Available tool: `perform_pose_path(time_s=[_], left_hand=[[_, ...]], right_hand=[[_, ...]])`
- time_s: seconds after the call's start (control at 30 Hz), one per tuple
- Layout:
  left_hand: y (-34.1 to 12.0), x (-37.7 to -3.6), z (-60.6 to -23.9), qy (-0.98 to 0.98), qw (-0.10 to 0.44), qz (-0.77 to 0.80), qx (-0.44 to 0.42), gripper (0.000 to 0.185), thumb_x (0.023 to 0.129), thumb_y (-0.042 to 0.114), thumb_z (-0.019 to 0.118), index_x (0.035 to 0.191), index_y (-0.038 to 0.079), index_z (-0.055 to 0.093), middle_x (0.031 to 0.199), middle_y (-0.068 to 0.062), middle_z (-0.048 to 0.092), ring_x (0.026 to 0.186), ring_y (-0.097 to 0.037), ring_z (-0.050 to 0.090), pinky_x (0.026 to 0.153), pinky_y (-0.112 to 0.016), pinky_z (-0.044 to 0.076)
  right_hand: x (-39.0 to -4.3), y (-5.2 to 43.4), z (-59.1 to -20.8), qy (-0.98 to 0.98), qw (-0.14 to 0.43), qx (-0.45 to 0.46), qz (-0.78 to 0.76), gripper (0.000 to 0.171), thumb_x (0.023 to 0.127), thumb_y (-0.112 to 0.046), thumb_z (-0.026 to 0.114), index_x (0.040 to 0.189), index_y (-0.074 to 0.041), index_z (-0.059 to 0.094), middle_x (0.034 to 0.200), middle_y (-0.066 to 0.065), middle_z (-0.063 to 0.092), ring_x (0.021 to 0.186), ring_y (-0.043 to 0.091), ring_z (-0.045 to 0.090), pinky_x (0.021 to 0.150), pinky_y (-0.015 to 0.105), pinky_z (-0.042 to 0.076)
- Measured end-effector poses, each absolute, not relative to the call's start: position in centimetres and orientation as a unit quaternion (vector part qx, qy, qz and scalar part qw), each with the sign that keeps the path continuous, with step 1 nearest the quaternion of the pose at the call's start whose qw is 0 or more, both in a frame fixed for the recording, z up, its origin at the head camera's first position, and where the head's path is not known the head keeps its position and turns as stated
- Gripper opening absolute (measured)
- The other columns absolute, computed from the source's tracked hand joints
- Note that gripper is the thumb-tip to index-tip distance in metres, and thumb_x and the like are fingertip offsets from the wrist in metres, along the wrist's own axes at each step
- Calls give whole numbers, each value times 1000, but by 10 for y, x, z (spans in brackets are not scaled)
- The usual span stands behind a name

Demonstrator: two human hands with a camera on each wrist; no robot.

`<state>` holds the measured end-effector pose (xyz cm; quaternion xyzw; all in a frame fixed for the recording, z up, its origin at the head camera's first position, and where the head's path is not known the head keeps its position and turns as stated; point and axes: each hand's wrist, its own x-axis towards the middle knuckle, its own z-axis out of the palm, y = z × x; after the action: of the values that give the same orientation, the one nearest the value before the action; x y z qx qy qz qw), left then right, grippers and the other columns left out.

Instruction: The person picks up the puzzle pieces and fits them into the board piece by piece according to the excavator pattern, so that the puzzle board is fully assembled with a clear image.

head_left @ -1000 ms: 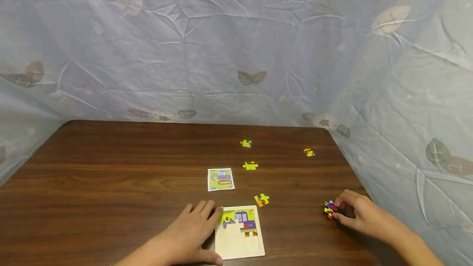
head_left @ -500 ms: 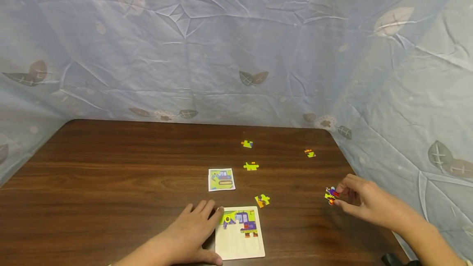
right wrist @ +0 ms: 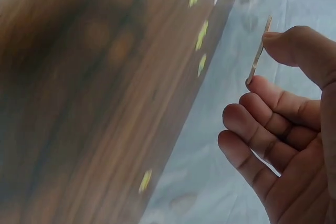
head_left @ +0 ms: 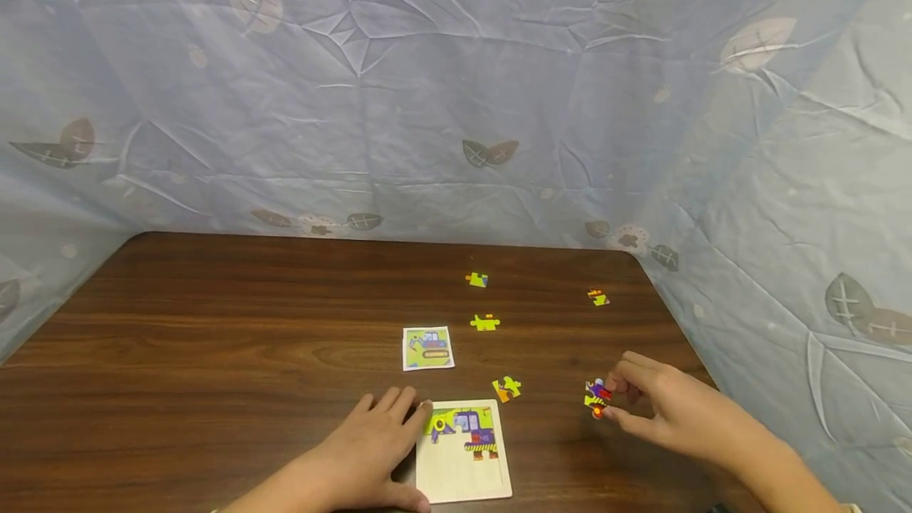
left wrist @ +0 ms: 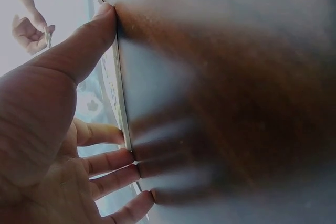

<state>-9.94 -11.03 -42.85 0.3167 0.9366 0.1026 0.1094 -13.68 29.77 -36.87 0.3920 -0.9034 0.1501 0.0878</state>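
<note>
A white puzzle board with a partly built purple and green vehicle picture lies near the table's front edge. My left hand lies flat against its left side, fingers straight; the left wrist view shows the board edge against my fingers. My right hand is lifted above the table to the right of the board and pinches a purple, yellow and red puzzle piece between thumb and fingers, seen edge-on as a thin piece in the right wrist view.
Loose pieces lie on the dark wooden table: one orange and green beside the board, one green, another farther back, one at back right. A small reference picture card lies behind the board. Blue leaf-print cloth surrounds the table.
My right hand has lifted the piece off the table near the right edge and carried it left, toward the board. The left hand and the board have stayed put.
</note>
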Motion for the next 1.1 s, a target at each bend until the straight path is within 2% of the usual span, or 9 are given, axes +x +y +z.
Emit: perform_pose_path(time_s=[0.2,0.43,0.53,0.67,0.87,1.1], left_hand=[[-110,-99,-428,937,110,95,318,115,75,83,70,157,6,45,161,-19,45,147,-37,46,110,-68,44],[-109,-99,-428,937,103,92,321,116,74,85,68,157,7,46,159,-18,47,145,-36,47,109,-66,45],[-108,-99,-427,937,106,94,319,116,74,85,69,157,7,45,158,-17,47,144,-35,47,109,-66,45],[-108,-100,-426,937,111,96,318,116,74,85,69,157,7,45,159,-17,47,144,-35,47,109,-66,44],[-108,-100,-427,936,103,97,321,116,74,85,68,157,6,46,157,-17,48,143,-35,48,109,-66,45],[-110,-99,-427,938,104,92,319,115,74,85,68,157,8,46,157,-16,49,142,-35,49,109,-65,45]], right_hand=[[-126,264,-382,-906,61,391,148,20,93,-30,81,99,-24,63,97,-17,59,85,-4,59,69,19,54],[-123,232,-392,-899,30,409,155,19,98,-35,74,103,-20,65,97,-10,61,70,-9,44,63,14,47],[-123,223,-393,-899,8,410,152,21,100,-38,71,105,-18,66,98,-10,61,72,-8,45,64,14,49],[-123,211,-395,-900,-16,409,152,24,101,-39,70,108,-16,68,99,-10,61,74,-6,48,65,14,49],[-124,195,-399,-899,-30,414,140,20,98,-36,72,107,-18,68,101,-11,62,76,-7,46,67,13,47],[-125,174,-401,-892,-55,432,122,23,99,-39,70,106,-17,69,98,-10,62,74,-6,44,66,12,44]])
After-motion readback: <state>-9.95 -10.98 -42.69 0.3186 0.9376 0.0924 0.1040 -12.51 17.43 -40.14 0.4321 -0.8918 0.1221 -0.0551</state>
